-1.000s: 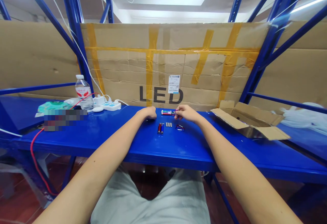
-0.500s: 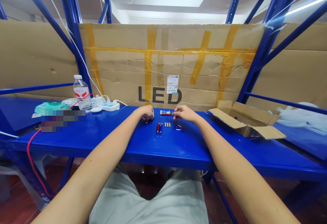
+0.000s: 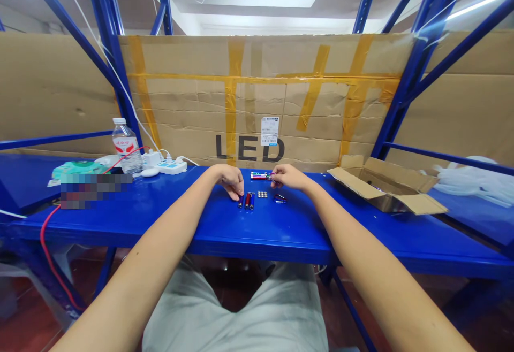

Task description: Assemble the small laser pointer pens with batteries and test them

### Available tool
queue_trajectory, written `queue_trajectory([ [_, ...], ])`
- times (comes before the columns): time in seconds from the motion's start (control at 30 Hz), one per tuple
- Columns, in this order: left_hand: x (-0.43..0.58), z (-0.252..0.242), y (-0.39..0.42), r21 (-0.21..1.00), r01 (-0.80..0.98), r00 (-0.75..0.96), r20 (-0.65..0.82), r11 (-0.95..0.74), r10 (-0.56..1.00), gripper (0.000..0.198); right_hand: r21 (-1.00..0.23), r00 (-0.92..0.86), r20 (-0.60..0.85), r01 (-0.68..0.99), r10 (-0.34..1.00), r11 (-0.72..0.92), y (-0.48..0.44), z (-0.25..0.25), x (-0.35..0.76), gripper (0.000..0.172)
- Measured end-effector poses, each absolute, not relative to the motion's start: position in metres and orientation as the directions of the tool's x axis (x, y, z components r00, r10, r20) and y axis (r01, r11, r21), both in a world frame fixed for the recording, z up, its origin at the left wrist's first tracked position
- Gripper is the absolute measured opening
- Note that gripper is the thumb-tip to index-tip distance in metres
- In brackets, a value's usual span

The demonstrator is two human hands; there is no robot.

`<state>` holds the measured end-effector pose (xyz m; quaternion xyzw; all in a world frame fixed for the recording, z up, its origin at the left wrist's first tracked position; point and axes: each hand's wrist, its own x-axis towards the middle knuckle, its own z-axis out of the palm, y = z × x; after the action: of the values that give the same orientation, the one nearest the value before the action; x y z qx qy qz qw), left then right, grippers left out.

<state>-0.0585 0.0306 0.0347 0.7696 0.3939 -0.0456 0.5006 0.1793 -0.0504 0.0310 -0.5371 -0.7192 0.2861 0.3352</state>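
Note:
My left hand (image 3: 231, 182) pinches a small dark purple-blue flashlight (image 3: 240, 203) at the left end of a short row. Beside it lie a red flashlight (image 3: 247, 201) and a blue flashlight (image 3: 252, 201). Farther back, several more slim flashlights (image 3: 259, 176) in green, red and other colours lie sideways. At their right end, my right hand (image 3: 288, 177) has its fingertips closed on something small, mostly hidden. Between the hands sits a cluster of silver button cells (image 3: 262, 194). Dark red and blue carabiner clips (image 3: 280, 198) lie just below my right hand.
An open cardboard box (image 3: 385, 186) stands on the blue table (image 3: 261, 234) at the right. To the left are a water bottle (image 3: 125, 146), a white power strip (image 3: 172, 167) with cables and a green packet (image 3: 76, 169). A tall cardboard sheet (image 3: 193, 111) closes off the back.
My left hand has opened out from a fist, and a purple-blue flashlight now shows under its fingers beside the red one. My right hand stays at the far flashlights.

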Motion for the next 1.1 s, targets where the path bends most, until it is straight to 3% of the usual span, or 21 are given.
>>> queue_trajectory([
  [0.7, -0.054, 0.039, 0.021, 0.717, 0.68, 0.624, -0.459, -0.151, 0.633, 0.023, -0.788, -0.204, 0.165, 0.561, 0.965, 0.253, -0.048, 0.03, 0.18, 0.013],
  [0.77, -0.052, 0.043, 0.019, 0.712, 0.682, 0.572, -0.377, -0.166, 0.729, 0.02, -0.803, -0.214, 0.168, 0.536, 0.962, 0.26, -0.048, 0.03, 0.18, 0.012],
  [0.87, -0.043, 0.045, 0.014, 0.709, 0.618, 0.524, -0.051, -0.339, 0.85, 0.018, -0.843, -0.248, 0.173, 0.463, 0.953, 0.273, -0.049, 0.03, 0.179, 0.011],
  [0.93, -0.032, 0.043, 0.01, 0.72, 0.485, 0.57, 0.17, -0.496, 0.804, 0.021, -0.874, -0.273, 0.175, 0.399, 0.946, 0.277, -0.05, 0.03, 0.178, 0.01],
  [1.1, -0.007, 0.031, -0.002, 0.705, 0.208, 0.682, 0.392, -0.678, 0.617, 0.023, -0.922, -0.309, 0.157, 0.296, 0.938, 0.252, -0.049, 0.027, 0.176, 0.011],
])
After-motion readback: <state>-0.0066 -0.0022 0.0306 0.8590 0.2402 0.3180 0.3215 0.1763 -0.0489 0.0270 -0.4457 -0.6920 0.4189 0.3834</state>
